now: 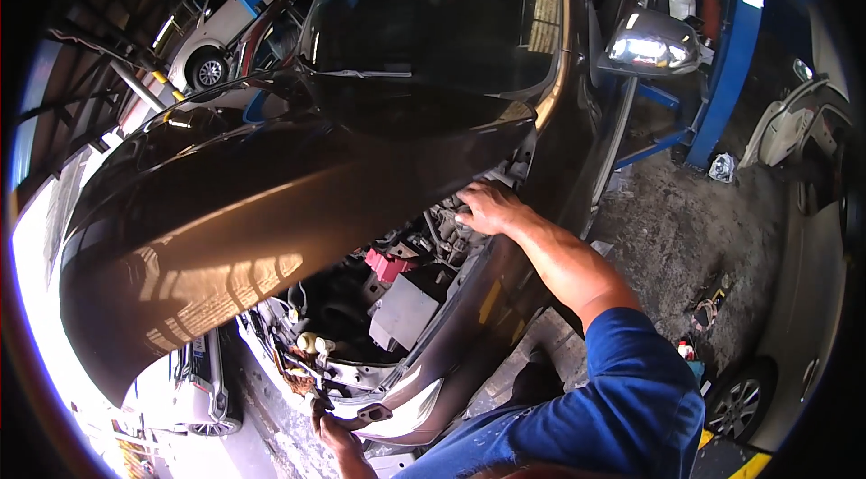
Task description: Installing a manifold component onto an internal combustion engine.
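A dark brown car hood [271,199] is raised partway over the engine bay. My right hand [490,207] reaches in at the hood's side edge, above the engine parts [437,231], with its fingers bent; what they grip, if anything, cannot be made out. Low at the car's front, my left hand [336,436] is closed around something small and dark near the front bumper [410,420]. Between the hands, the bay shows a grey box-shaped cover [404,309] and a pink-red part [387,264].
A windshield [433,19] and side mirror [651,41] lie beyond the hood. At right stands a blue lift post [732,55], with a car [794,344] along the right edge. White cars [239,5] are at the far left and lower left [194,380].
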`<state>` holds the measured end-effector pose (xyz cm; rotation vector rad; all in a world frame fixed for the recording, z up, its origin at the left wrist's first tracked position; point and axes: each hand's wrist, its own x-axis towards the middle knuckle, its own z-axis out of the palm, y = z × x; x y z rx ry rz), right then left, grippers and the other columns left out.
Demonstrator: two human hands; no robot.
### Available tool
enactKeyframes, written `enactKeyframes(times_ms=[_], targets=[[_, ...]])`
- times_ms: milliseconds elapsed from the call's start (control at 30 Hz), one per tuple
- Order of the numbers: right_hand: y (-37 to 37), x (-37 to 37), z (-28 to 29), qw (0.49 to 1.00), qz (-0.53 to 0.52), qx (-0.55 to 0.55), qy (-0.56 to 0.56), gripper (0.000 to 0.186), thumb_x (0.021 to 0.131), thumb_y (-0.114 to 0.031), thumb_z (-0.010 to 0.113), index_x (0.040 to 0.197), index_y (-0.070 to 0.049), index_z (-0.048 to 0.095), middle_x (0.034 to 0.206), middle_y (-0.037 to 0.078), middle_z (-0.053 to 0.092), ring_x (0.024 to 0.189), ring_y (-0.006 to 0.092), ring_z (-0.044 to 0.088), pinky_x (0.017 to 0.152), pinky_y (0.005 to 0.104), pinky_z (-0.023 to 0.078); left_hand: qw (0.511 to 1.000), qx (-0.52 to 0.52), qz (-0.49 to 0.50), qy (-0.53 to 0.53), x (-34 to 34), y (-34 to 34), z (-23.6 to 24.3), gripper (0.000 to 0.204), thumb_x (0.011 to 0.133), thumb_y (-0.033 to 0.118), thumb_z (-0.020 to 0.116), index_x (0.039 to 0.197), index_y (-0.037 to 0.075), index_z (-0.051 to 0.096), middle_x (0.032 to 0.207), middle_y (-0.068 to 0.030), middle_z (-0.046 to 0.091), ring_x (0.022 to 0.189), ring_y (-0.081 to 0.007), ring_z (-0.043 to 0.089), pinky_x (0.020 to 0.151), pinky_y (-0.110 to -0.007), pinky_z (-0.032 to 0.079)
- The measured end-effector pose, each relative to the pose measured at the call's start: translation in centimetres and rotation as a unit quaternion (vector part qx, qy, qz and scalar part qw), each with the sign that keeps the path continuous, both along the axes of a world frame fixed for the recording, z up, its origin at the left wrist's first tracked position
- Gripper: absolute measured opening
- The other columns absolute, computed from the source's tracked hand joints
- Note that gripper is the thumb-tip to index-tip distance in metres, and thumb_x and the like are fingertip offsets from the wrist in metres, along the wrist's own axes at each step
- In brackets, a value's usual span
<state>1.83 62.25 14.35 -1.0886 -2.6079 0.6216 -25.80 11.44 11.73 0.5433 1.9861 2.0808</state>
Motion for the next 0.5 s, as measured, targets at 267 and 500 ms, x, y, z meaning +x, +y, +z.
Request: enactKeyframes(times_ms=[267,500], targets=[[-1.5,1.3,2.4,0.999,0.000,-0.034,0.041,0.055,0.091,-0.043,0.064,0.133,-0.009,0.057,0.141,0.012,0.055,0.132,0.0320,0.048,0.112,0.0432,0.039,0.997,-0.016,-0.019,-0.068,-2.5,-0.4,-2.3,0.052,0.077,0.015,0.044,0.126,0.002,0.054,0.122,-0.0125,0.055,0.117,-0.0292,0.052,0.104,-0.044,0.040],[-1.8,1.5,3.4,0.996,-0.014,-0.062,0.065,0.049,0.089,-0.039,0.066,0.129,-0.011,0.060,0.136,0.009,0.058,0.128,0.0304,0.052,0.109,0.0424,0.042,0.994,-0.046,0.033,-0.096,-1.9,0.3,-2.4,0.047,0.075,0.015,0.041,0.118,0.003,0.056,0.118,-0.0129,0.056,0.115,-0.0294,0.053,0.099,-0.043,0.043]])
